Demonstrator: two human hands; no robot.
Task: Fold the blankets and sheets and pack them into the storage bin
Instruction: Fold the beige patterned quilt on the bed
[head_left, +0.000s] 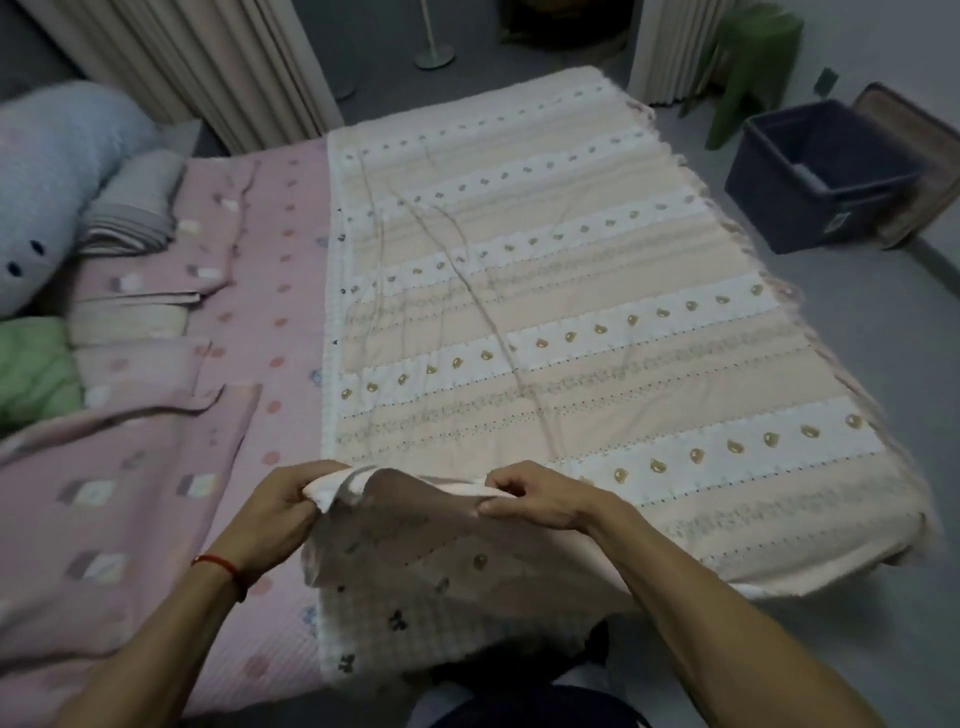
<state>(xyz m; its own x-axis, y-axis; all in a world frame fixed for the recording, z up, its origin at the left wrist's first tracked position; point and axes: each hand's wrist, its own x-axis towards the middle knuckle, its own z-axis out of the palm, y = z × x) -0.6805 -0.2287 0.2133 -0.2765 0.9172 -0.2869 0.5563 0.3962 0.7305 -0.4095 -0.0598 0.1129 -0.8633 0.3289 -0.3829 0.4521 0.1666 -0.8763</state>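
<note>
Covering pink bed (270, 291): striped blanket (545, 312).

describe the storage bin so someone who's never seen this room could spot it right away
Look past the right edge of the striped blanket spread on the bed, to the grey floor by the wall. The bin sits there, beside a green stool: dark navy, rectangular, open-topped.

One spread blanket (545, 312), one storage bin (810, 176), two hands, one green stool (748, 67)

No legible txt; label on bin (810, 176) too blurry.
</note>
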